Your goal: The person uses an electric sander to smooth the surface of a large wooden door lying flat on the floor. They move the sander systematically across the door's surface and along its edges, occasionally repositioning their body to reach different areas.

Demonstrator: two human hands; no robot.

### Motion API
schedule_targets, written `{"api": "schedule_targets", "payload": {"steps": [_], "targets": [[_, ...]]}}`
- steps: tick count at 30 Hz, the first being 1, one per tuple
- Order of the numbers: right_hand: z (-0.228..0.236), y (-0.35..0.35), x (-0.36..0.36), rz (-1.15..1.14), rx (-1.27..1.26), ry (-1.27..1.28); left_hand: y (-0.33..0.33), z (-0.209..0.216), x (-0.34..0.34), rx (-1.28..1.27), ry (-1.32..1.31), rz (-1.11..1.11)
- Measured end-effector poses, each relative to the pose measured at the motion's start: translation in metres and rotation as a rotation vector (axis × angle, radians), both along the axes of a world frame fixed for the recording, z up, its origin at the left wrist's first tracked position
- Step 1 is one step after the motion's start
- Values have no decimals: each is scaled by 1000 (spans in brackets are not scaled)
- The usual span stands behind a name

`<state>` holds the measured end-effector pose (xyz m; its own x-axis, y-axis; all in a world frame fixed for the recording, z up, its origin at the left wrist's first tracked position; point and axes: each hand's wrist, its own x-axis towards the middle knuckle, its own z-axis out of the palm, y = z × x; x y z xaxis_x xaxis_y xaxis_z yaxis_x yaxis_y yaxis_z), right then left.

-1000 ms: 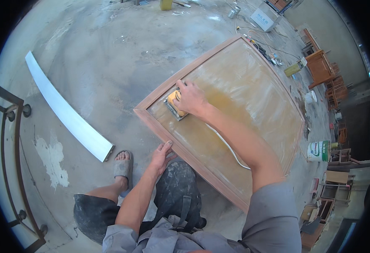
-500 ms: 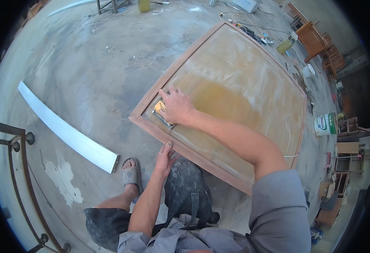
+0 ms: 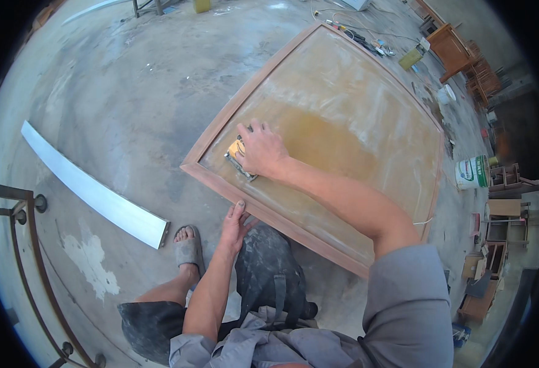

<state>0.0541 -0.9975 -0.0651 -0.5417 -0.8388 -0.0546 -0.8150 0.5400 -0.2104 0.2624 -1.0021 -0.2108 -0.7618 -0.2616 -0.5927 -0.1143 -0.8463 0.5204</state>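
Observation:
My right hand (image 3: 262,149) is closed over a yellow and black sander (image 3: 237,149), its flat pad resting on the dusty panel near the left corner. The big wooden panel (image 3: 368,92) has a yellowish-brown face streaked with pale dust, and a reddish-brown raised frame (image 3: 251,83) runs round it. My left hand (image 3: 236,227) grips the frame's near edge, thumb on top and fingers below; part of the fingers is hidden under the edge. The panel lies tilted in front of my knee.
A long white board (image 3: 91,184) lies on the concrete floor at left, beside my sandalled foot (image 3: 188,246). A metal rack on wheels (image 3: 27,245) stands at far left. To the right are a white-green bucket (image 3: 472,172), wooden furniture (image 3: 453,52) and several tools with cables (image 3: 358,40).
My right hand and the sander have shifted slightly right across the panel, away from the left frame edge. My left hand keeps its grip on the frame. The whole view has shifted a little.

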Motion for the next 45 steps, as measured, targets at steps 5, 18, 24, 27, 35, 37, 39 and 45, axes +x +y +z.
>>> {"api": "schedule_targets", "payload": {"steps": [5, 18, 24, 27, 35, 37, 39, 45], "targets": [[1, 5, 8, 30, -5, -22, -4, 1, 3, -16, -15, -16], [1, 17, -21, -70, -14, 12, -3, -3, 2, -25, -18, -28], [0, 29, 2, 4, -38, -18, -6, -5, 6, -52, -37, -38], [-7, 34, -65, -119, -40, 57, -3, 0, 0, -56, -30, -41], [-4, 47, -53, -185, -54, 90, -3, -6, -1, -74, -24, -55], [-5, 53, -13, -99, -65, 43, -5, -9, 3, -78, -36, -67], [-2, 56, 13, -35, -67, -3, -6, -6, 5, -85, -47, -69], [-1, 60, -25, -111, -81, 25, -5, -7, 4, -81, -40, -71]]}}
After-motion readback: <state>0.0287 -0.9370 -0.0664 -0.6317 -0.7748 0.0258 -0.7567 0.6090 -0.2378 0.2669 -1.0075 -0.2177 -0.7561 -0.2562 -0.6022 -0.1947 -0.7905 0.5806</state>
